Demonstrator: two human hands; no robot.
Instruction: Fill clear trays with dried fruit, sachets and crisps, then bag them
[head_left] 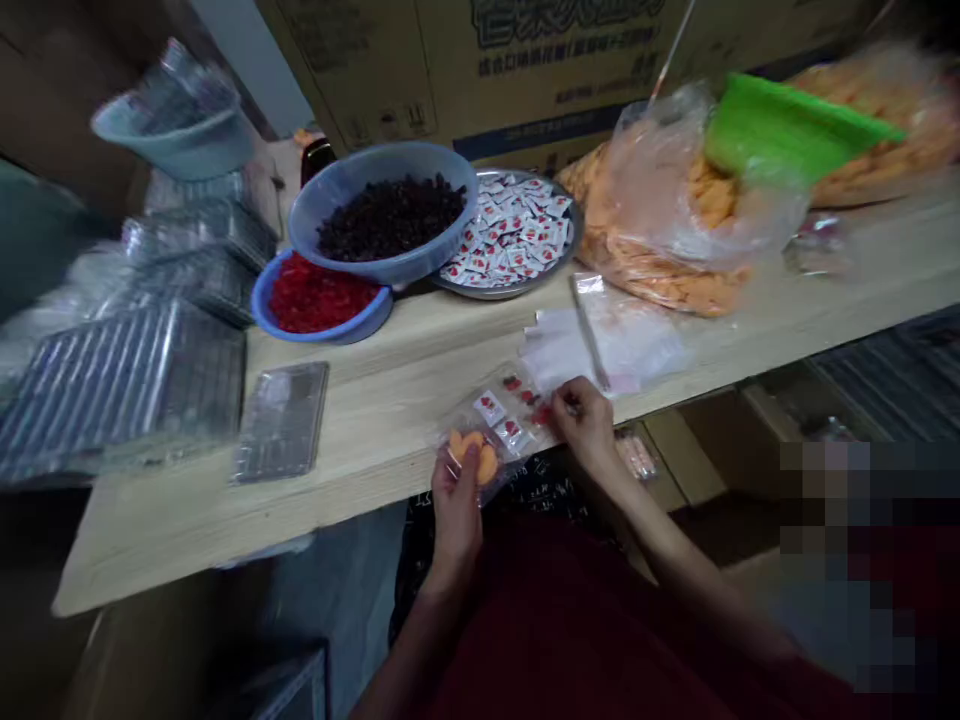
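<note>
My left hand (457, 500) grips the near-left end of a clear plastic tray (495, 372), its thumb over the orange round slices (486, 462) in that end. In the tray's middle lie two white sachets (513, 434) with red print. Dark and red dried pieces (527, 397) sit along its far-right part. My right hand (585, 418) is closed in a pinch at the tray's right edge, beside a red piece (541, 413). Whatever is between its fingertips is too small to make out. The tray is tilted over the front edge of the wooden table (397, 390).
Behind stand a bowl of dark pieces (390, 215), a blue bowl of red pieces (322, 295) and a metal dish of sachets (510, 235). Stacked clear trays (142, 370) fill the left. Bags of orange slices (660, 260), a green scoop (795, 130) and flat plastic bags (637, 345) lie right.
</note>
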